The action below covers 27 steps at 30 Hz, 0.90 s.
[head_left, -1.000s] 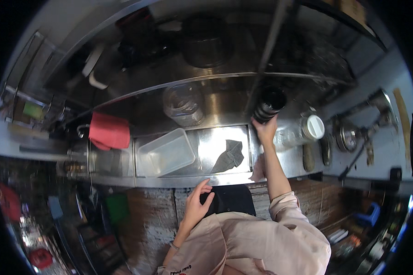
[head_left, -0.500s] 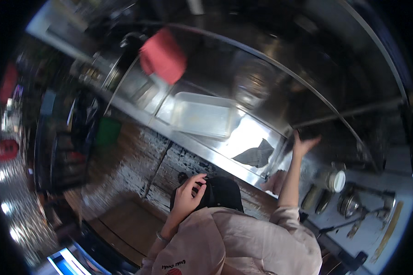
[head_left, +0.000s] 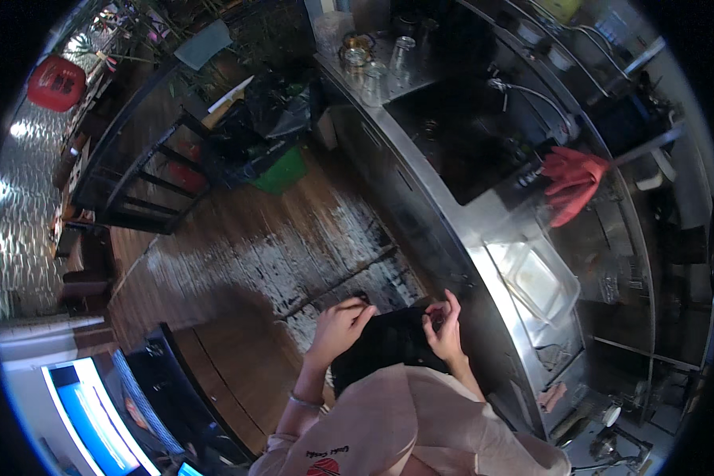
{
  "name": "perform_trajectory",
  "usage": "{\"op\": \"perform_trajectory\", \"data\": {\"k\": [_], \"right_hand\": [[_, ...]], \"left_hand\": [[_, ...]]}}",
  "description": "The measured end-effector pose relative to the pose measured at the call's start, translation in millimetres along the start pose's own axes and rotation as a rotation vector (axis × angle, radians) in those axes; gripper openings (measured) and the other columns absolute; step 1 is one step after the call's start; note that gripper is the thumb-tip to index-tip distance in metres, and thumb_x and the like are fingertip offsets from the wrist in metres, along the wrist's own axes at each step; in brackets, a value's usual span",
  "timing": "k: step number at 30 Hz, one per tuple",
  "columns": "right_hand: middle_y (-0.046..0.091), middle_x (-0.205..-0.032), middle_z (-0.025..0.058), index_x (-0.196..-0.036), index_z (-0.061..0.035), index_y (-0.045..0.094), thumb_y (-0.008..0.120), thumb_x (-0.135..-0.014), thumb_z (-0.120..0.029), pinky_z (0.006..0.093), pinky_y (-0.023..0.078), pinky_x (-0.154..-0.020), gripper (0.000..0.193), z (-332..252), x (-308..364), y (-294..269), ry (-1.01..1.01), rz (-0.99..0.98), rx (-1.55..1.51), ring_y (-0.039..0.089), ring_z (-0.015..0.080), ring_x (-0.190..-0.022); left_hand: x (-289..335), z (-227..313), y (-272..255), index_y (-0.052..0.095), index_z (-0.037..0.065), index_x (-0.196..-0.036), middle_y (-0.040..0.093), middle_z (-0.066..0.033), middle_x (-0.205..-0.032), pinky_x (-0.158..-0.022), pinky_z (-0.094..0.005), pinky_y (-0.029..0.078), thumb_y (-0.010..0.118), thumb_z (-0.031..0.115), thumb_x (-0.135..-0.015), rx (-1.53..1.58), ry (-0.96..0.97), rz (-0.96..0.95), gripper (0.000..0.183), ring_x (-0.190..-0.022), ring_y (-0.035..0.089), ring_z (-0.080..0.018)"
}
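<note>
My left hand [head_left: 337, 332] hangs in front of my body, over the dark clothing at my waist. Its fingers are loosely bent, the thumb stands apart, and no object shows in it. To its right, my right hand [head_left: 446, 329] is raised with fingers apart and partly curled, seemingly holding nothing. It is close to the front of the steel counter [head_left: 488, 274]. On that counter lies a translucent plastic tray [head_left: 543, 283]. Red rubber gloves [head_left: 573, 182] drape between the tray and the dark sink [head_left: 460, 151]. A grey cloth [head_left: 554, 355] lies nearer me, past the tray.
Clear glasses [head_left: 402, 62] stand at the counter's far end. A green bin [head_left: 282, 170] with a black bag is on the worn wooden floor [head_left: 238, 254]. Left of it is a black slatted frame [head_left: 147, 178]. A lit screen [head_left: 99, 412] is at lower left.
My view has swung left, bringing the sink and glasses in clearly. My right hand has come back from over the counter to my waist; my left hand stays in front of me.
</note>
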State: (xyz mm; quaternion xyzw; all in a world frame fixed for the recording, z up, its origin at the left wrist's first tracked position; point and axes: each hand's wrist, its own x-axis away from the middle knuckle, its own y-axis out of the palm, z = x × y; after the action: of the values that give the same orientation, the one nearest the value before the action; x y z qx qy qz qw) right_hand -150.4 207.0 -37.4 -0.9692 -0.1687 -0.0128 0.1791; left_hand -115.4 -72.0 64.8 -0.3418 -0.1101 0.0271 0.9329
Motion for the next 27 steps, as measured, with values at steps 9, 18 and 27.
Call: {"op": "perform_trajectory", "data": {"k": [9, 18, 27], "right_hand": [[0.067, -0.096, 0.0110, -0.154, -0.0074, 0.031, 0.065, -0.093, 0.000, 0.0346, 0.054, -0.079, 0.070, -11.1, -163.6, 71.8, 0.136, 0.264, -0.008, 0.065, 0.0206, -0.083], [0.065, -0.093, 0.0096, -0.150, -0.0083, 0.039, 0.064, -0.094, -0.001, 0.0350, 0.054, -0.081, 0.061, -74.0, -430.6, 67.1, -0.068, 0.643, 0.076, 0.066, 0.0195, -0.084], [0.066, -0.104, 0.0147, -0.159, -0.0105, 0.018, 0.072, -0.089, -0.004, 0.0354, 0.056, -0.076, 0.088, -109.8, -627.5, -4.2, 0.013, 1.064, 0.016, 0.067, 0.0211, -0.079]], "left_hand": [[-196.7, -36.6, -105.1, 0.054, 0.023, -0.148, 0.069, -0.0098, -0.109, -0.076, -0.0463, 0.059, 0.070, 0.042, -0.095, -0.065, 0.415, -0.090, 0.058, -0.092, 0.071, -0.0347], [-414.6, -17.2, -238.9, 0.056, 0.007, -0.115, 0.064, -0.0143, -0.125, -0.096, -0.0455, 0.053, 0.082, 0.029, -0.086, -0.216, 0.659, -0.025, 0.045, -0.114, 0.062, -0.0374], [-732.1, 74.0, -239.2, 0.051, 0.010, -0.138, 0.060, -0.0188, -0.129, -0.107, -0.0495, 0.043, 0.074, 0.023, -0.090, -0.080, 0.915, 0.065, 0.054, -0.121, 0.055, -0.0414]]}}
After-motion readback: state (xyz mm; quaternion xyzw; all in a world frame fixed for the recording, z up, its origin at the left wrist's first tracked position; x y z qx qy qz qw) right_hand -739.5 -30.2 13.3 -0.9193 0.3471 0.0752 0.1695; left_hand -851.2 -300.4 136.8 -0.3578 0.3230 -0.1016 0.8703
